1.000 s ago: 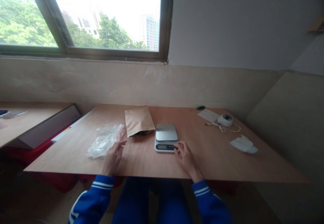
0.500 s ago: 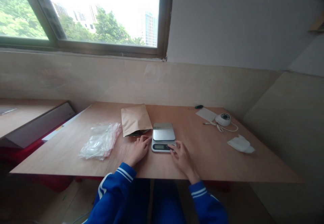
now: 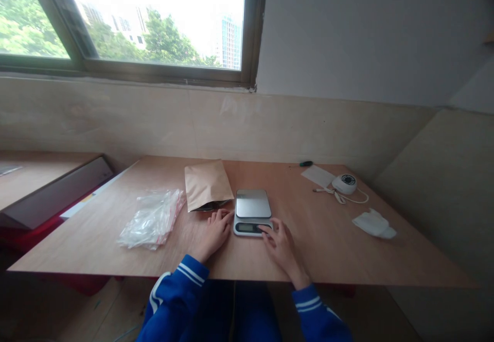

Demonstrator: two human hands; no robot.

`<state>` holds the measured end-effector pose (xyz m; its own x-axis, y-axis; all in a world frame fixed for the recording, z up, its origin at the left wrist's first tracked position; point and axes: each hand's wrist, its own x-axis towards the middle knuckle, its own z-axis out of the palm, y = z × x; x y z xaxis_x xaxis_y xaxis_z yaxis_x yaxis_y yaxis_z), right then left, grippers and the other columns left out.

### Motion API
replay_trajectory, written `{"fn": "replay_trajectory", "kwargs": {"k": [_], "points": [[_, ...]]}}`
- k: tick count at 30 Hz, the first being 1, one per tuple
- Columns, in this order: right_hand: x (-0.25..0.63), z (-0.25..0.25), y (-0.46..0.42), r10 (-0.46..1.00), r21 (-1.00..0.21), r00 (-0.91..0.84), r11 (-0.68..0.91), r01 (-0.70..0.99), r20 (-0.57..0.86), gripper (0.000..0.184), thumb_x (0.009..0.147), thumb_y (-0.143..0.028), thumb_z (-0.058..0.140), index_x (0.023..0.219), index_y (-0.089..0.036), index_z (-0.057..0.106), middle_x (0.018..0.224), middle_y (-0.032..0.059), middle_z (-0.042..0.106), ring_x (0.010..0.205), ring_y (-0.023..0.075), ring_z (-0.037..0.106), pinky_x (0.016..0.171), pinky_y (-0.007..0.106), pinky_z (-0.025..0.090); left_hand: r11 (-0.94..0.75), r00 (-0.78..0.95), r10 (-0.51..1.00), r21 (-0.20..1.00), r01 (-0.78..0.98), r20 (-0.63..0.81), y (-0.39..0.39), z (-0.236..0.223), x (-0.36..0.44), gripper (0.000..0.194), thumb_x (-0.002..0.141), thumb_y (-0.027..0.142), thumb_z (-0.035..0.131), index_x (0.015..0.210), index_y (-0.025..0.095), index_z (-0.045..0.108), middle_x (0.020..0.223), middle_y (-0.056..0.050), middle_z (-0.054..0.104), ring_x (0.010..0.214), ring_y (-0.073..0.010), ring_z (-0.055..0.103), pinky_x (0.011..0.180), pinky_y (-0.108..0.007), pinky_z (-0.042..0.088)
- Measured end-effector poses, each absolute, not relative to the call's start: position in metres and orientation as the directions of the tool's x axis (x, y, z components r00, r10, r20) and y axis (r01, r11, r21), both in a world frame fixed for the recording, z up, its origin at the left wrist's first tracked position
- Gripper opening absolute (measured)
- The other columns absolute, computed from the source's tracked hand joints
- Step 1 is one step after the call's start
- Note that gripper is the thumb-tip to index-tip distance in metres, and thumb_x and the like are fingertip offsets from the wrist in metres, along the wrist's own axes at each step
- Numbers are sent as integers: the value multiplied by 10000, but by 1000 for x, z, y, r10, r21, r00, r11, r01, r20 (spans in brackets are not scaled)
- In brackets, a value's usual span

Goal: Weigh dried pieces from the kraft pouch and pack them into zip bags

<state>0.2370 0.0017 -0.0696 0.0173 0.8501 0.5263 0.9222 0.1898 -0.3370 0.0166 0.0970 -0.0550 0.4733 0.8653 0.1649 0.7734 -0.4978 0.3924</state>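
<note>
A digital kitchen scale (image 3: pixel 253 204) with a steel plate and a small display lies on the wooden table in front of me. My right hand (image 3: pixel 281 241) rests at its front right corner, the index finger on the button panel beside the display and the other fingers loosely bent. Against the scale's left side lies my left hand (image 3: pixel 215 232), palm down with fingers extended. Just beyond that hand is a brown kraft paper pouch (image 3: pixel 208 183), its dark mouth gaping toward me. Neither hand holds anything.
Clear zip bags (image 3: pixel 151 219) lie in a pile at left. On the right are a white dome camera (image 3: pixel 343 183) with its cable, a white paper (image 3: pixel 318 176), a screwdriver (image 3: pixel 306 164) and a crumpled white wrapper (image 3: pixel 374 224). The table (image 3: pixel 328 259) ends close to my body.
The view has shifted slightly, so the table's things sit a little differently in the picture. Both hands stay at the scale, the right finger still on its button panel.
</note>
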Motion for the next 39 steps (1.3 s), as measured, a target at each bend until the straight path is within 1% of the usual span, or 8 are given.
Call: {"fn": "replay_trajectory", "kwargs": {"k": [5, 10, 17, 24, 28, 30, 32, 39], "points": [[237, -68, 2, 852, -293, -2, 182, 939, 523, 271, 904, -290, 470, 1063, -309, 688, 1109, 78, 544, 966, 236, 575, 823, 401, 506, -497, 463, 867, 375, 783, 184, 91, -52, 17, 453, 846, 119, 409, 1268, 243, 518, 1191, -95, 533, 1073, -246, 498, 881, -398, 403], [237, -62, -2, 883, -188, -41, 144, 972, 467, 296, 934, -332, 432, 1102, -322, 675, 1194, 100, 532, 961, 254, 573, 812, 430, 473, -506, 474, 862, 373, 778, 181, 91, -52, 17, 447, 859, 124, 390, 1281, 220, 504, 1210, -106, 527, 1087, -250, 481, 886, -396, 395], [235, -63, -2, 883, -123, -75, 148, 981, 462, 285, 934, -304, 436, 1097, -326, 669, 1253, 92, 539, 1090, 296, 518, 876, 469, 431, -495, 465, 868, 356, 793, 173, 90, -54, 18, 429, 873, 145, 376, 1280, 210, 496, 1221, -106, 523, 1049, -253, 489, 873, -400, 391], [240, -65, -2, 850, -242, 47, 95, 966, 524, 329, 945, -335, 380, 1163, -357, 625, 1240, 83, 513, 1014, 257, 547, 871, 453, 426, -504, 464, 864, 380, 776, 197, 91, -56, 16, 417, 865, 133, 393, 1255, 224, 511, 1212, -87, 538, 1029, -236, 496, 881, -387, 393], [249, -72, 0, 714, -441, 328, -30, 897, 618, 360, 952, -342, 334, 1147, -256, 625, 1157, 115, 494, 985, 257, 542, 865, 460, 428, -520, 467, 854, 419, 744, 230, 90, -55, 14, 398, 872, 122, 383, 1219, 234, 542, 1183, -76, 560, 1027, -221, 507, 888, -376, 403], [256, -77, 1, 644, -557, 471, -83, 827, 603, 361, 943, -350, 344, 1079, -190, 637, 1092, 135, 489, 951, 263, 542, 837, 451, 444, -520, 462, 854, 437, 734, 240, 90, -54, 13, 387, 880, 123, 375, 1202, 240, 555, 1172, -67, 569, 1025, -214, 512, 890, -370, 409], [261, -82, 2, 621, -614, 547, -130, 778, 561, 350, 926, -351, 363, 1005, -152, 640, 1023, 148, 496, 908, 276, 543, 799, 450, 456, -519, 457, 854, 449, 727, 247, 89, -53, 13, 378, 887, 131, 375, 1196, 243, 562, 1171, -62, 575, 1010, -206, 518, 890, -363, 414], [264, -86, 1, 712, -573, 475, -124, 810, 517, 268, 893, -270, 398, 864, -166, 643, 970, 135, 509, 897, 276, 544, 798, 430, 454, -529, 463, 848, 466, 709, 257, 88, -54, 11, 357, 899, 148, 378, 1191, 228, 568, 1189, -65, 584, 1005, -209, 517, 895, -364, 420]]}}
